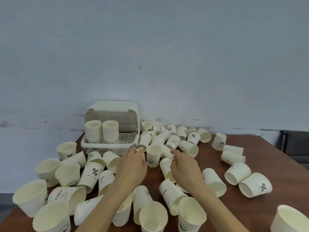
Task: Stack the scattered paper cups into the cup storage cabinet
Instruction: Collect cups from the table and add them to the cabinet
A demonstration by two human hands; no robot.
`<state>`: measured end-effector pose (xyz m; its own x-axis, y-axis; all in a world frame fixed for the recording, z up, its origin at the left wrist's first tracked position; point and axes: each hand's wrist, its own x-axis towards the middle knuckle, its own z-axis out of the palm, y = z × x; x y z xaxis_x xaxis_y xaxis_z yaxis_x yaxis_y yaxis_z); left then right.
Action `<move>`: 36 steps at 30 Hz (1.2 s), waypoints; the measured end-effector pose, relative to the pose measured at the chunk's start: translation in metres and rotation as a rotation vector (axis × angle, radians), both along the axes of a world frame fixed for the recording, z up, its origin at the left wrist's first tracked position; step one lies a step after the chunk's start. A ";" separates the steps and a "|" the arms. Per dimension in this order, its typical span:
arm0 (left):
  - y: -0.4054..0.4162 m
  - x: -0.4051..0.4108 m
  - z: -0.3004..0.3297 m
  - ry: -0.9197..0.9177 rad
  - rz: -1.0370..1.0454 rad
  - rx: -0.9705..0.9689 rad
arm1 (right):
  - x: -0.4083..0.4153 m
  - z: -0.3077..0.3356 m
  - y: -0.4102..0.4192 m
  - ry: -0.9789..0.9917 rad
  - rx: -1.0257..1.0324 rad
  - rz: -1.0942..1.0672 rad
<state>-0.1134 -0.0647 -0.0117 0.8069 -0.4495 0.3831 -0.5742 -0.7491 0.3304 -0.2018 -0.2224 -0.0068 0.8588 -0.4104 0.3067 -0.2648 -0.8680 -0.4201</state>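
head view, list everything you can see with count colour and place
cup storage cabinet: one, cream, lid up, back of table by the wall
cup stacks: two, cream, side by side on the cabinet's rack, left part
loose paper cups: dozens, cream with dark prints, upright and tipped across the table
table: one, brown wood
wall: pale grey, behind
left hand: on a cup near the cabinet
right hand: among the centre cups, grip unclear

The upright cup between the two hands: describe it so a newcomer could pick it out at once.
Start at the cabinet at the table's back edge, with two cup stacks inside. Come forward and right to the gap between the left hand and right hand. The cup there stands upright, mouth open upward, with a dark print low on its side, while most cups around it lie tipped over.
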 end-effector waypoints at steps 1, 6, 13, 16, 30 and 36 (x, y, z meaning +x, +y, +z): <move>-0.003 0.002 0.000 0.008 -0.002 0.015 | -0.001 -0.001 -0.003 0.003 0.000 -0.006; -0.027 0.015 0.004 0.030 -0.054 0.105 | -0.008 -0.001 -0.020 -0.003 0.024 -0.035; -0.068 0.031 0.006 0.123 -0.055 0.320 | -0.013 0.002 -0.044 0.033 0.062 -0.079; -0.077 0.037 0.006 0.128 -0.044 0.391 | -0.008 0.001 -0.052 0.078 0.067 -0.090; -0.087 0.062 0.006 -0.059 -0.126 0.631 | 0.130 -0.007 -0.079 0.067 0.135 -0.084; -0.070 0.084 0.019 -0.167 -0.150 0.534 | 0.200 -0.014 -0.091 0.227 0.026 -0.074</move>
<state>-0.0299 -0.1344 0.0077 0.6676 -0.7202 0.1886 -0.6988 -0.6936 -0.1747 -0.0018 -0.3134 -0.0207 0.8720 -0.4797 0.0981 -0.4171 -0.8326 -0.3644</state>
